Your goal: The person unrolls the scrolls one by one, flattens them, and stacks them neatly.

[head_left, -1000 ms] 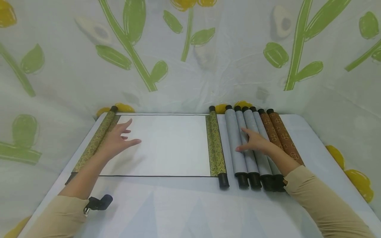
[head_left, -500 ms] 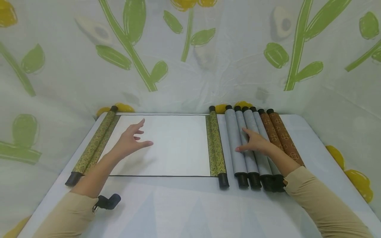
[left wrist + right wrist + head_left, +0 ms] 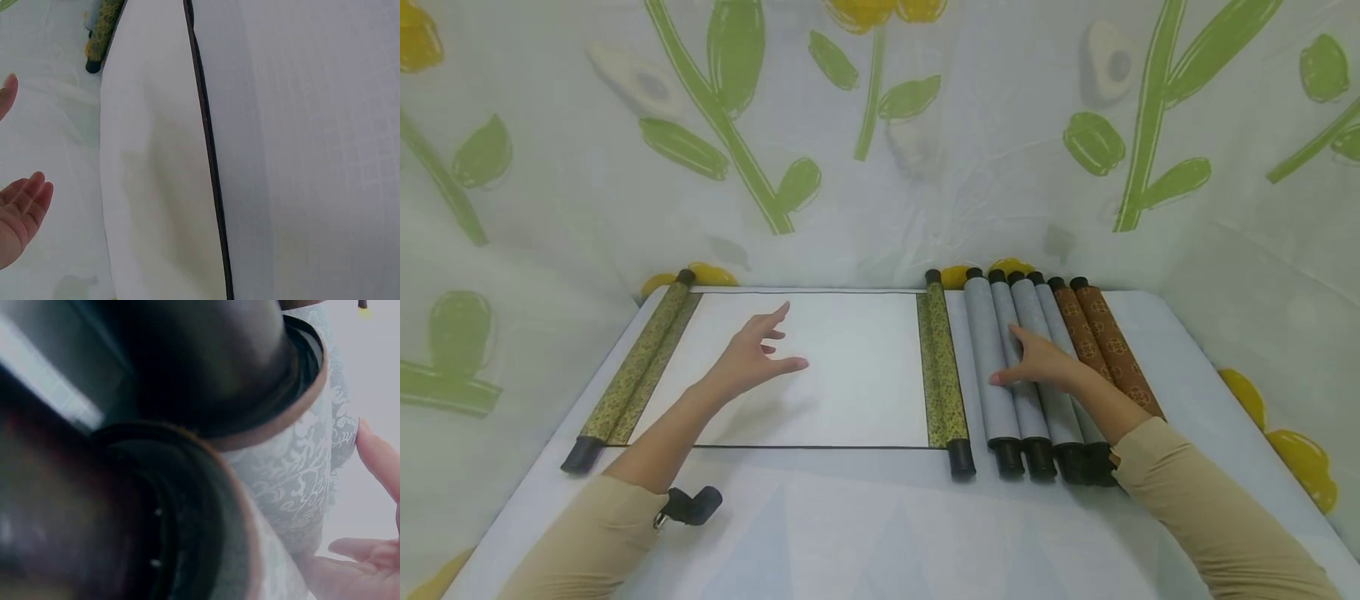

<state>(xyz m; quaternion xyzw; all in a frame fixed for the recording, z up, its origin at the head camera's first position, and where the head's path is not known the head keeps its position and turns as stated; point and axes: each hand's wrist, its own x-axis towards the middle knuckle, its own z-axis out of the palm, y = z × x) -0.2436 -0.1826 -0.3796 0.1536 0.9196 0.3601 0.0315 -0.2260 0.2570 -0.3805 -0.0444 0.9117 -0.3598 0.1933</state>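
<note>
The left hand (image 3: pixel 752 360) hovers over the white sheet of the open scroll (image 3: pixel 820 367), fingers spread and loose, holding nothing. The right hand (image 3: pixel 1041 360) rests flat, fingers straight, on the 4 grey rolls (image 3: pixel 1000 392), which lie between the scroll's right roller (image 3: pixel 942 375) and 2 brown rolls (image 3: pixel 1112 350).

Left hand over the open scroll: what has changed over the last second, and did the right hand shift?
The left hand slid rightward from beside the scroll's left roller to over the middle of the white sheet, fingers spread, gripping nothing. The right hand stayed resting on the grey rolled scrolls; the brown scrolls did not move.
</note>
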